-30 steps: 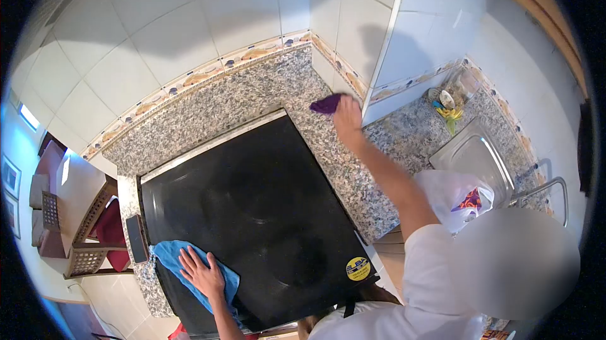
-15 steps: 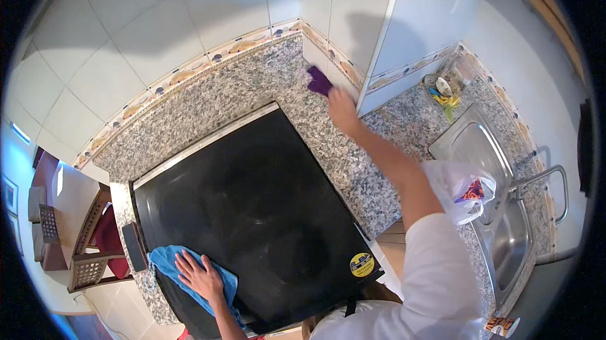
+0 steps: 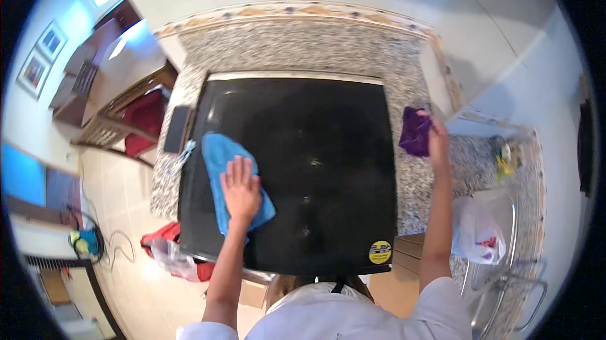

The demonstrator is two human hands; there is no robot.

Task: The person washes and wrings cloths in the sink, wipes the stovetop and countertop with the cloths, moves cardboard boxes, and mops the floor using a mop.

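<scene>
My left hand (image 3: 240, 190) lies flat with fingers stretched out on a blue cloth (image 3: 218, 158). The cloth is spread over the left part of a large black glossy panel (image 3: 322, 157), which carries a round yellow sticker (image 3: 380, 252) at its near right corner. To the right of the panel, my right hand (image 3: 438, 141) grips a purple cloth (image 3: 414, 133) by its right side. That cloth hangs over or rests on the speckled granite counter (image 3: 303, 46); contact with the stone is hard to make out.
A dark phone (image 3: 177, 128) lies on the counter's left strip. Right of my forearm are a white plastic bag (image 3: 473, 233), a steel sink and a tap (image 3: 538, 284). Tiled walls edge the counter at the back and right. A red bag (image 3: 165, 234) sits on the floor.
The view has swung round to the left. My right hand has drawn the purple cloth from the back corner nearer along the right strip. The left hand, with the blue cloth, is farther in from the panel's edge.
</scene>
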